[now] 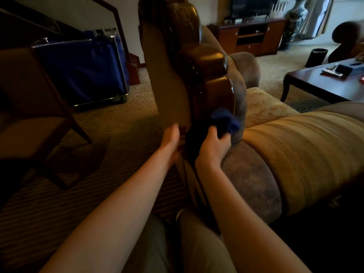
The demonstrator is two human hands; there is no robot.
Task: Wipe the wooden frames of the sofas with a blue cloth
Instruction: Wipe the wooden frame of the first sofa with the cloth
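The right hand (213, 146) gripped a bunched blue cloth (224, 121), fingers curled round it, and pressed it against the lower end of the sofa's dark carved wooden frame (204, 62), just past centre toward 2 o'clock. The left hand (171, 141) lay beside it at about 10 o'clock of the cloth, fingers straight and flat against the tan back panel (167, 79) of the sofa, holding nothing. At 3 o'clock from the hands lay the sofa's padded top and a golden cushion (307, 146). At 10 o'clock stood a blue fabric cart (82, 69) on a metal frame, with a wooden chair (39, 115) at 9 o'clock. Far off at 1 o'clock were a television cabinet (250, 36) and a tall vase (295, 22); at 2 o'clock a dark tabletop (323, 81) carried small items, a black bin (316, 57) behind it.
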